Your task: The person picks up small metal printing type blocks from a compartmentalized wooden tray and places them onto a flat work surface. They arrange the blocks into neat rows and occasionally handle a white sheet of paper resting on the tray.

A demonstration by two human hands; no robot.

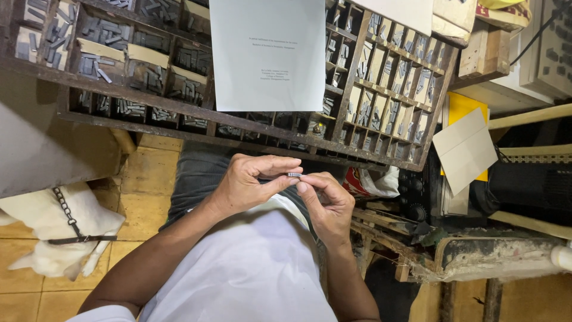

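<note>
While both hands meet at frame centre, the left hand (247, 185) and right hand (325, 200) pinch a small metal type piece (294, 175) between thumb and fingertips, one at each end; neither hand is released, both grasp the piece, held above the lap and below the front edge of the wooden type case (351, 89). Risk, as judged: the piece is tiny and the grip is fingertip only, so a slip could drop it to the lap or the tiled floor (143, 197) at 9 o'clock, where it would be hard to find; it could also fall into a wrong compartment if moved over the case. Compartments are small and close-set, contents look alike, so mis-sorting is plausible. Papers: a pale sheet (268, 53) with a few lines of small print stands at 12 o'clock, propped on the case, approx. rectangular, covers several compartments. A folded tan card (465, 149) lies at 3 o'clock over a yellow sheet (462, 107). A red-and-white bag (372, 182) sits just right of the right hand. White cloth w/ chain (65, 226) at 8 o'clock.
</note>
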